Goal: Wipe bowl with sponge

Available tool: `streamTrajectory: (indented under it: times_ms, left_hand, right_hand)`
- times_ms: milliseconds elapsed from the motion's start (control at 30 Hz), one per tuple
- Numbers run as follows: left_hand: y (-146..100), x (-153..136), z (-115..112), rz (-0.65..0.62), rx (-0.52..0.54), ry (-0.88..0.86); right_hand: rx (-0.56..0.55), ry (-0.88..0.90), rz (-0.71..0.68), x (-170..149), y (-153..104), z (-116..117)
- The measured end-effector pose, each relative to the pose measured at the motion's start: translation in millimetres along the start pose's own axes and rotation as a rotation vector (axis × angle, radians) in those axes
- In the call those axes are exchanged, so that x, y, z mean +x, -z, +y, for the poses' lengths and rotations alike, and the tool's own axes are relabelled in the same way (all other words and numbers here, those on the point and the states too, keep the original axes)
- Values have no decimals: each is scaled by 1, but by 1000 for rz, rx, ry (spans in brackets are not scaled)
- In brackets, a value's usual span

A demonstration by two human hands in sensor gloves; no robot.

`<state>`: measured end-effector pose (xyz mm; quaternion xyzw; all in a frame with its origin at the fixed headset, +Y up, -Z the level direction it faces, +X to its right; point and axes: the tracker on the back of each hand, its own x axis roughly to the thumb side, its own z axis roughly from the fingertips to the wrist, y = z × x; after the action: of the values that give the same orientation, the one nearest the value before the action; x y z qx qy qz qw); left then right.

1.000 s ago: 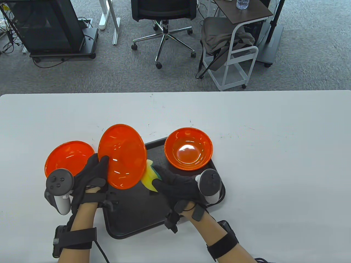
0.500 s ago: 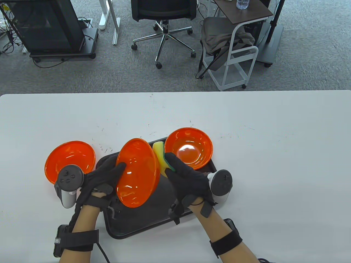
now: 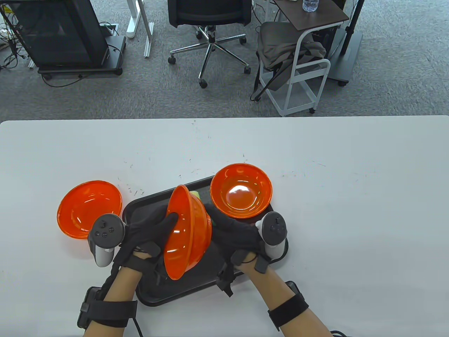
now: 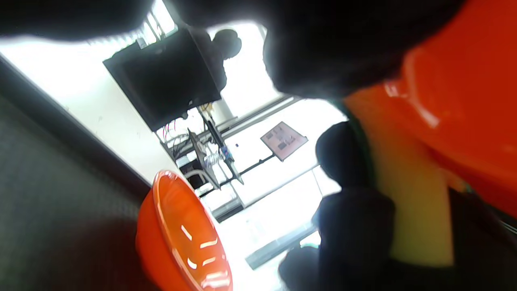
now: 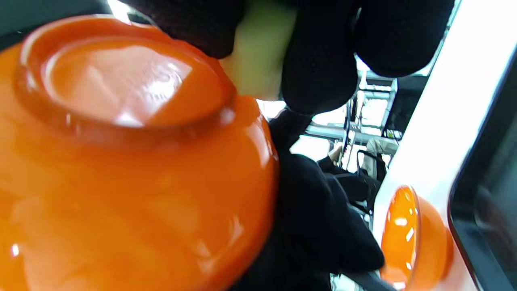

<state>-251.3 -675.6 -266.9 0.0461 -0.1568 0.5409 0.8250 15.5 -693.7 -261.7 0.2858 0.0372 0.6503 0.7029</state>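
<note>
My left hand point(image 3: 149, 231) grips an orange bowl point(image 3: 187, 231) and holds it on edge above the black tray point(image 3: 147, 207), its opening turned to the left. My right hand point(image 3: 233, 233) holds a yellow and green sponge point(image 3: 195, 193) against the bowl's outer side. Most of the sponge is hidden behind the bowl in the table view. The right wrist view shows the bowl's underside point(image 5: 121, 133) with the sponge point(image 5: 262, 60) between my fingers. The left wrist view shows the sponge point(image 4: 412, 202) against the bowl point(image 4: 464, 101).
A second orange bowl point(image 3: 241, 190) stands upright on the tray's far right corner. A third orange bowl point(image 3: 89, 209) sits on the white table point(image 3: 350, 193) to the left of the tray. The table's far edge runs across the upper part of the view.
My left hand has carried the bowl to the right and turned it more edge-on. My right hand has brought the sponge in behind the bowl, onto its outer side.
</note>
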Motion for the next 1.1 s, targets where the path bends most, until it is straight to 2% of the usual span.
streamTrajectory:
  times_ms: [100,367,600,767,900,1100]
  left_hand:
    - [-3,-1,5,16,96,-17]
    - [-10,-4,37,40,269,30]
    - [-16,-21,61,127,395,48]
    - [-17,-27,64,175,379,41]
    - [-14,-28,57,198,308,40]
    - [-10,-27,46,199,213,32]
  right_hand:
    - [65,8,22,-3,1,11]
    - [109,23,26,-1,1,25]
    - [74,25,-5,5,1,20]
    - [-7,3,-48,11,0,9]
    - [-89,-20,-88,16,-2,0]
    - [-148,-50,-111,17,-4,-7]
